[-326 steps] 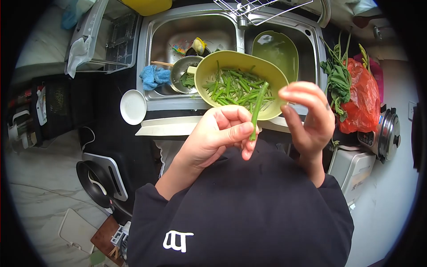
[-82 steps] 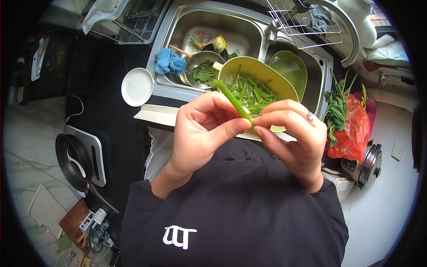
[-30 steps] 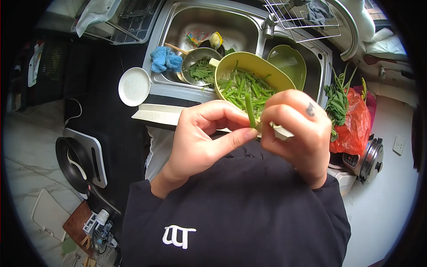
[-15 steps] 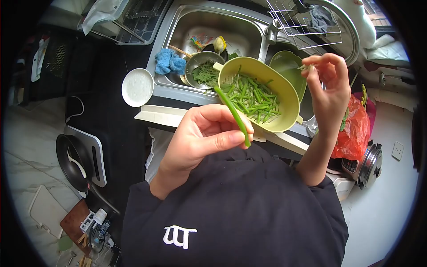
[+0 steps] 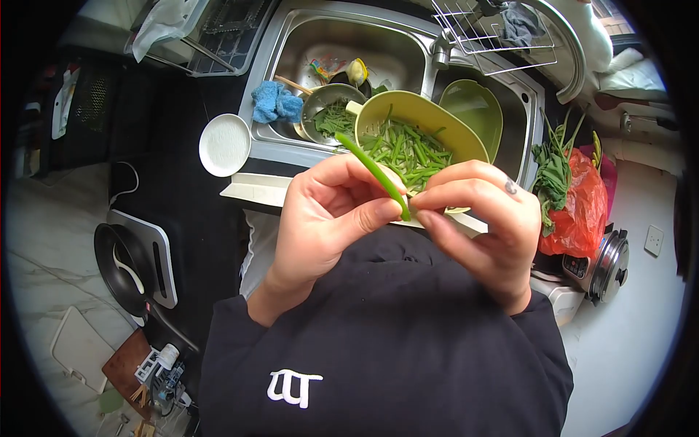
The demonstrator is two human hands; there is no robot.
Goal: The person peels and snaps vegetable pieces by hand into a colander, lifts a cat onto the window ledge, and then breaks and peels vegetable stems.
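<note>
My left hand (image 5: 320,211) pinches a green stem (image 5: 371,169) between thumb and fingers, and the stem slants up to the left. Close against its lower end are the closed thumb and fingertips of my right hand (image 5: 484,215); exactly what they grip there is partly hidden. Just beyond both hands, a yellow-green colander (image 5: 466,138) holds many cut green stem pieces (image 5: 400,146). Left of it, a metal bowl (image 5: 309,109) contains green leafy scraps (image 5: 336,120).
The colander sits over a double steel sink (image 5: 291,44) beside a green basin (image 5: 484,109). A blue cloth (image 5: 277,102) and white plate (image 5: 225,145) lie left. Leafy greens (image 5: 555,171), a red plastic bag (image 5: 575,211) and an electric cooker (image 5: 608,266) are right; a frying pan (image 5: 120,266) is far left.
My right hand has come down and left from above the green basin to the stem's lower end. My left hand still holds the stem, nearly in place.
</note>
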